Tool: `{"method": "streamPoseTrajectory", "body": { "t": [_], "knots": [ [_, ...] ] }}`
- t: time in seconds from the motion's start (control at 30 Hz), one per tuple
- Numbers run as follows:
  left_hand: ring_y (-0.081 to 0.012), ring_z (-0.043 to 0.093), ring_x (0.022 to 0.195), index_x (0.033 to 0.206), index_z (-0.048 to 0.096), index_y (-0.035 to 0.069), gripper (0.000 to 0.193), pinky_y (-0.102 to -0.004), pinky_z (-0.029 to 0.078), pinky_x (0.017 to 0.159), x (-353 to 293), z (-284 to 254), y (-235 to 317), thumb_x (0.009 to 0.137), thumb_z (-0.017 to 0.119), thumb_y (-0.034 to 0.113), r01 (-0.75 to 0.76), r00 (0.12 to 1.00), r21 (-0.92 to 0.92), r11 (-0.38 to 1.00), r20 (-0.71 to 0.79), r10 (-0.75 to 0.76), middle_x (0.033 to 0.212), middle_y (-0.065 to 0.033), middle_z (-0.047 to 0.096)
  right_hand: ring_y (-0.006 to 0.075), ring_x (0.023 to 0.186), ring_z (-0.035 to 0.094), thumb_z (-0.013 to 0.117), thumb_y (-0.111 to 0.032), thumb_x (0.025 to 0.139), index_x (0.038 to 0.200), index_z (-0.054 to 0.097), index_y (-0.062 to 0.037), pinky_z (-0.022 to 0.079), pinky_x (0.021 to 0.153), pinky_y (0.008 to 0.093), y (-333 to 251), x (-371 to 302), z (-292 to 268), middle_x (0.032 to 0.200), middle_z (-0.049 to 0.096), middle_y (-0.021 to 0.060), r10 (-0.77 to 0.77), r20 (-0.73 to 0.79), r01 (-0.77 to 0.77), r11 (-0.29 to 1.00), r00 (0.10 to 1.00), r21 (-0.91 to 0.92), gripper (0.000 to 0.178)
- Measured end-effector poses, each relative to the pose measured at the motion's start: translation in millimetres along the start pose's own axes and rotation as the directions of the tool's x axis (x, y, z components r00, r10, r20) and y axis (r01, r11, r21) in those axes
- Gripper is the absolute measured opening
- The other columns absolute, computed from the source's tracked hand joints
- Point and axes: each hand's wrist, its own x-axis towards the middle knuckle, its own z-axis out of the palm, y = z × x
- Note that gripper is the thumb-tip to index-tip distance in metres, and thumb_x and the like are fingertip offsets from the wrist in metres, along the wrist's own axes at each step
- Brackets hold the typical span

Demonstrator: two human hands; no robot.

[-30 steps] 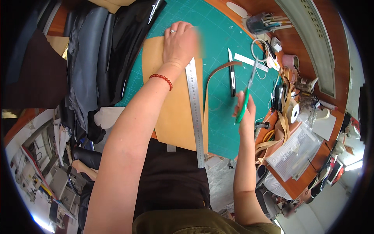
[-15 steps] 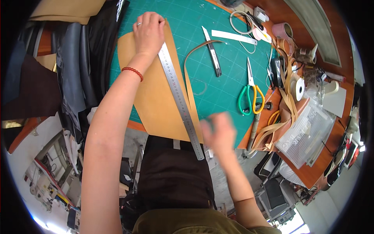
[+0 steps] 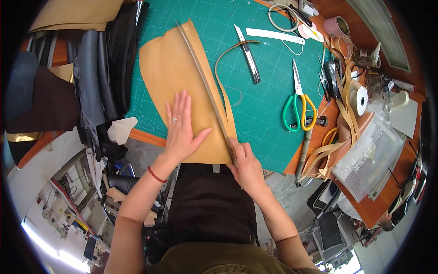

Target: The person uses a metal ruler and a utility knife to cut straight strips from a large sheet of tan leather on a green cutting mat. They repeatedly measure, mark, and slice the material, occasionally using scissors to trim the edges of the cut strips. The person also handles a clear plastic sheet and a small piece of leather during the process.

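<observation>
A tan leather piece (image 3: 166, 68) lies on the green cutting mat (image 3: 269, 123), its near edge at the front of the table. My left hand (image 3: 183, 130) rests on the leather with its fingers stretched out. At the near end of the long steel ruler (image 3: 204, 75), my right hand (image 3: 247, 169) grips it. The ruler is tilted up on its edge over the leather. A narrow tan strip (image 3: 222, 89) curves along the leather's right side. Further off lie a utility knife (image 3: 247, 55) and scissors (image 3: 299, 98) with green and yellow handles.
A short white ruler (image 3: 275, 35) lies at the far side of the mat. Right of it are a white spool (image 3: 360, 100), tan straps (image 3: 346, 123) and a clear plastic grid sheet (image 3: 365, 155). Dark leather rolls (image 3: 93, 73) are stacked on the left.
My left hand has come back from the leather's far end to its near part. My right hand has taken hold of the ruler, which has turned from flat onto its edge.
</observation>
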Motion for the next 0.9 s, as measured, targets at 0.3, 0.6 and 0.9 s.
{"method": "streamPoseTrajectory", "body": {
  "t": [0.3, 0.6, 0.9],
  "knots": [
    [-0.0441, 0.009, 0.153, 0.155, 0.030, 0.003, 0.090, -0.0686, 0.006, 0.117, 1, -11, 15, 0.088, 0.068, 0.049, 0.093, 0.980, 0.142, 0.985, 0.162, -0.116, 0.165, -0.0204, 0.016, 0.0288, 0.090, 0.066, 0.060, 0.009, 0.080, 0.127, 0.051, -0.0029, 0.056, 0.079, 0.0355, 34, -5, -22, 0.102, 0.060, 0.0149, 0.016, 0.073, -0.036, 0.962, 0.997, 0.272, 0.049],
    [-0.0380, 0.013, 0.153, 0.155, 0.036, 0.014, 0.084, -0.0747, 0.008, 0.114, 84, 15, -15, 0.090, 0.058, 0.062, -0.008, 1.000, 0.338, 0.941, -0.009, 0.012, 0.166, -0.0054, 0.022, 0.0091, 0.058, 0.052, 0.051, -0.006, 0.101, 0.109, 0.040, -0.0065, 0.042, 0.049, 0.0227, 40, -30, -48, 0.090, 0.060, 0.0093, 0.248, -0.164, -0.006, 0.569, 0.955, 0.822, 0.014],
    [-0.0383, 0.014, 0.152, 0.157, 0.024, 0.011, 0.090, -0.0690, 0.009, 0.116, 220, 1, -85, 0.091, 0.058, 0.061, 0.120, 0.983, 0.446, 0.887, -0.177, -0.044, 0.165, -0.0100, 0.019, 0.0089, 0.058, 0.048, 0.048, -0.005, 0.104, 0.113, 0.038, -0.0048, 0.038, 0.049, 0.0223, 53, -55, -26, 0.079, 0.054, 0.0037, 0.195, -0.298, 0.118, 0.619, 0.935, 0.777, 0.014]
  ]
}}
